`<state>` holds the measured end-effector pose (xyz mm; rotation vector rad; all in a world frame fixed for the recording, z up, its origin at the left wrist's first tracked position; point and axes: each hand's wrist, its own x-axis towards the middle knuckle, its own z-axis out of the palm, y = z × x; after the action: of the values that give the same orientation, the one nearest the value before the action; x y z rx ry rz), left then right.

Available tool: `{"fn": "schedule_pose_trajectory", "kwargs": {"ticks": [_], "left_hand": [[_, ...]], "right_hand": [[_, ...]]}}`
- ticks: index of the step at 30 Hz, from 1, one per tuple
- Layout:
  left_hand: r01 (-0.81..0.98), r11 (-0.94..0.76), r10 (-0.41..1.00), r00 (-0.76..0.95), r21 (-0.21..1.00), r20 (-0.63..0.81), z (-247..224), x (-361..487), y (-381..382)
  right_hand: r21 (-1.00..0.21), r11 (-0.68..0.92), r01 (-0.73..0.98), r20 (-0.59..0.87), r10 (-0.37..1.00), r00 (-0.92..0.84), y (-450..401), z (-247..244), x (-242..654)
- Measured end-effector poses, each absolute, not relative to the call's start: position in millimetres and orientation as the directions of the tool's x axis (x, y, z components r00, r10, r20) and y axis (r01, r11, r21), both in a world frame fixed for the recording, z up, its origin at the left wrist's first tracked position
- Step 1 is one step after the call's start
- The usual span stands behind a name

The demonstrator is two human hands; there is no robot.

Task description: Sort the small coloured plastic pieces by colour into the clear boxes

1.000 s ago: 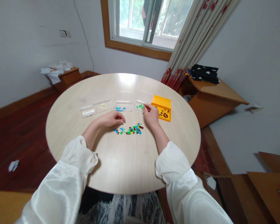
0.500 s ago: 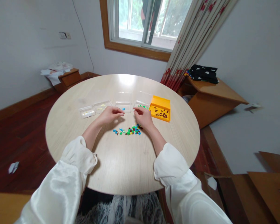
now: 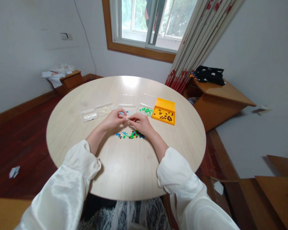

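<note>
Because the green piece (image 3: 129, 119) is tiny, it could slip from the right hand (image 3: 141, 124), whose grip pinches it above the desk's (image 3: 124, 166) middle, into the mixed pile (image 3: 132, 135); the grip of the left hand (image 3: 115, 118) I cannot tell. Toward the far edge, fingers partly hide the clear box (image 3: 131, 108).

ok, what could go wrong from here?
1. The tiny green piece where the left hand and right hand meet could slip and land in the mixed pile close by.
2. The right hand overlaps the pile's far right edge in this view, so it might brush loose pieces.
3. The left hand is near the middle clear box; a knock could shift it.
</note>
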<state>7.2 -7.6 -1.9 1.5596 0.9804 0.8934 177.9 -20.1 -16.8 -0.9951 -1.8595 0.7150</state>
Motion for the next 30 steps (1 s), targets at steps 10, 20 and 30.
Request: {"fn": "schedule_pose_trajectory", "kwargs": {"ticks": [10, 20, 30], "left_hand": [[0.172, -0.091, 0.958, 0.283, 0.981, 0.039, 2, 7, -8], [0.151, -0.086, 0.967, 0.251, 0.985, 0.046, 4, 8, -8], [0.235, -0.145, 0.961, 0.266, 0.961, 0.08, 0, 5, -6]], "right_hand": [[-0.8, 0.442, 0.405, 0.413, 0.896, -0.163, -17, -19, 180], [-0.847, 0.334, 0.413, 0.377, 0.926, 0.023, -6, -21, 192], [-0.941, 0.253, 0.224, 0.323, 0.87, 0.372, 12, -29, 215]]}}
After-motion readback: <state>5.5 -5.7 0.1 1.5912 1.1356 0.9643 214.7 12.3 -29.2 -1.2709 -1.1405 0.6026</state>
